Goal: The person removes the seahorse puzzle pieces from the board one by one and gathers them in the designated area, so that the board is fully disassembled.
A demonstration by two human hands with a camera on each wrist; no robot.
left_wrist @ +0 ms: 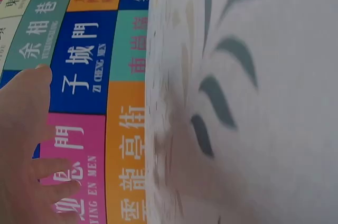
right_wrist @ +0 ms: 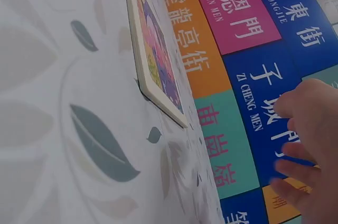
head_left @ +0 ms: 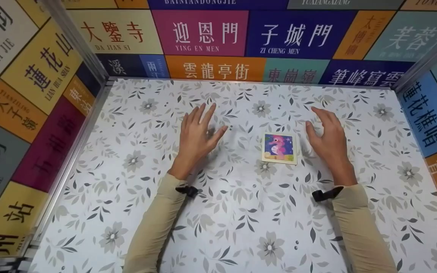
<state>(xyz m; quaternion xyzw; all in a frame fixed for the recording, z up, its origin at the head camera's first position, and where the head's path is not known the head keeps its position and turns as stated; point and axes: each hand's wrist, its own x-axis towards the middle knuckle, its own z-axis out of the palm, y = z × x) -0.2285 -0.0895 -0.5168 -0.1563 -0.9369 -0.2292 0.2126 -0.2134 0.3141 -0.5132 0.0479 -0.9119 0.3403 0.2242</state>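
A small square seahorse picture puzzle (head_left: pixel 278 148) lies flat on the patterned tabletop, a pink seahorse on purple inside a pale frame. To its left, my left hand (head_left: pixel 195 134) is held with fingers spread and touches no object. My right hand (head_left: pixel 328 138) is just right of the puzzle, fingers loosely bent, thumb pointing toward the far side, nothing in its grasp. In the right wrist view the puzzle (right_wrist: pixel 156 49) shows edge-on, apart from the right hand (right_wrist: pixel 306 145). Part of the left hand (left_wrist: pixel 31 150) shows at the left of the left wrist view.
The white tabletop (head_left: pixel 218 227) has a grey leaf and flower print. Panels with colourful sign lettering (head_left: pixel 199 34) stand behind it and along both sides, with metal rails at the corners. Dark straps (head_left: pixel 326 194) sit on both wrists over beige sleeves.
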